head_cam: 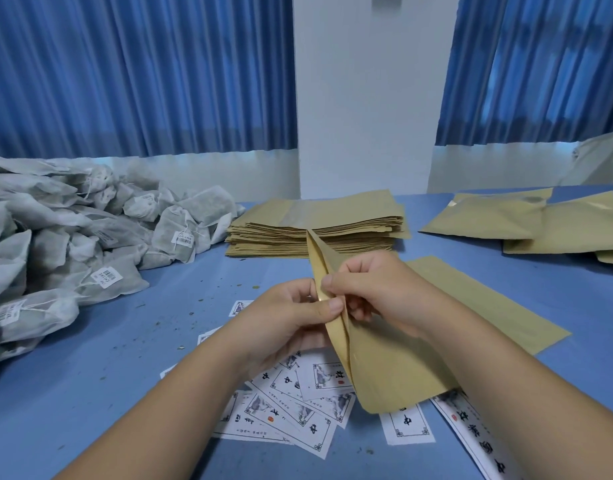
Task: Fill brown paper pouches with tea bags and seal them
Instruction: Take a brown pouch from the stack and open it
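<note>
Closest to the near edge of the smooth blue table (125, 375) lies a loose scatter of white paper labels (298, 410). They are thin rectangles with black framed borders, black characters and small red stamps, and they overlap at odd angles.

Just above them two bare forearms reach in from the near edge, and the hands meet over the middle of the table. Between them is the brown paper pouch (384, 368), a matte kraft sleeve held up on edge. Its lower end trails down onto the labels and its narrow mouth points away toward the far edge. The left hand (287, 317) pinches the left lip of the mouth, with the thumb flat on the paper and the fingers curled behind it. The right hand (381, 292) pinches the right lip with thumb and forefinger, and its other fingers are curled at that wall. The two lips stand slightly parted.

Right of the hands a second pouch (488, 306) lies flat on the table, slanting toward the right edge. Small dark crumbs (194, 306) speck the blue surface left of the hands.

Farther on, near the middle of the far edge, sits a squared stack of flat pouches (315, 226), its layered edges showing. Along the left edge is a heap of tea bags (73, 244), soft grey-white fibrous sacks with strings and barcode tags. At the far right corner more brown pouches (557, 223) overlap one another.

Behind the table hang pleated blue curtains (125, 71) on either side of a white wall (367, 98).
</note>
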A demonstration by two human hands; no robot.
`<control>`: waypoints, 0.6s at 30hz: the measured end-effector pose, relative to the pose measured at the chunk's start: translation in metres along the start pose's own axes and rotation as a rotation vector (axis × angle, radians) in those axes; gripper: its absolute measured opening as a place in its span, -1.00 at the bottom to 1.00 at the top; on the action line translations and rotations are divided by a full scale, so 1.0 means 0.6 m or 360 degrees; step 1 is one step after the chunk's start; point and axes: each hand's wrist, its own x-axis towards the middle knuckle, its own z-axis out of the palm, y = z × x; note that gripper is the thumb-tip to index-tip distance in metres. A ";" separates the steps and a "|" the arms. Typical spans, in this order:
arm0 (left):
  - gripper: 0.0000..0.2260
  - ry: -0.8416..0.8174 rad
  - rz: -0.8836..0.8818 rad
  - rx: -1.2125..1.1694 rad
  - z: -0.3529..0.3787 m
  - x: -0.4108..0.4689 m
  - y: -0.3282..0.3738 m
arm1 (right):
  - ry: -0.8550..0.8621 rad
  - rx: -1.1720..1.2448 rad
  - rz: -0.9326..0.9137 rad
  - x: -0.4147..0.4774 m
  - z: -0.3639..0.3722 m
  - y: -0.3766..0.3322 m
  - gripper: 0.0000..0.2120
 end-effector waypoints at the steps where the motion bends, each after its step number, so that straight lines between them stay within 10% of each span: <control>1: -0.70 0.0028 0.0008 -0.0001 0.002 0.000 -0.001 | 0.0002 0.0003 0.0004 0.000 -0.001 0.001 -0.67; 18: -0.72 0.0425 0.0127 0.0218 0.021 0.004 -0.003 | 0.0048 0.0154 0.0014 0.001 -0.008 0.012 -0.51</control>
